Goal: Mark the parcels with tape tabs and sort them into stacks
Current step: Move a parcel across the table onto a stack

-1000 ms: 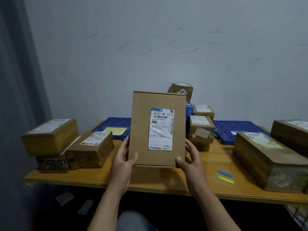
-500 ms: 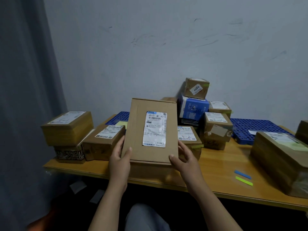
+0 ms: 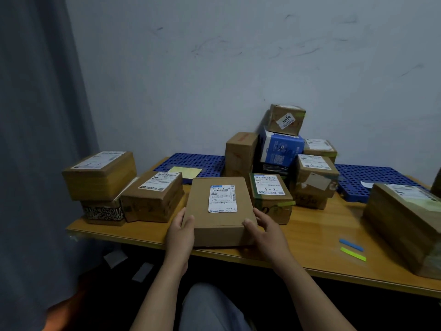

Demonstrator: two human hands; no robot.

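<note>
A flat brown parcel (image 3: 218,225) with a white shipping label lies label-up at the front edge of the wooden table (image 3: 310,237). My left hand (image 3: 180,232) grips its near left corner, thumb on top. My right hand (image 3: 267,232) holds its near right corner the same way. A blue tape tab (image 3: 351,244) and a yellow-green tape tab (image 3: 353,253) lie on the table to the right. To the left a parcel marked "3-1" (image 3: 100,175) sits on a patterned box (image 3: 103,212). Another labelled parcel (image 3: 152,197) stands beside them.
Behind the held parcel, a box marked "3-2" (image 3: 270,197) and a pile of several parcels (image 3: 284,149) stand against the wall on blue perforated mats (image 3: 191,163). A long parcel (image 3: 405,220) fills the right side. A grey curtain (image 3: 35,139) hangs left.
The parcel went from upright, label facing me, to lying flat on the table's front edge. My hands came down with it, and my view turned left.
</note>
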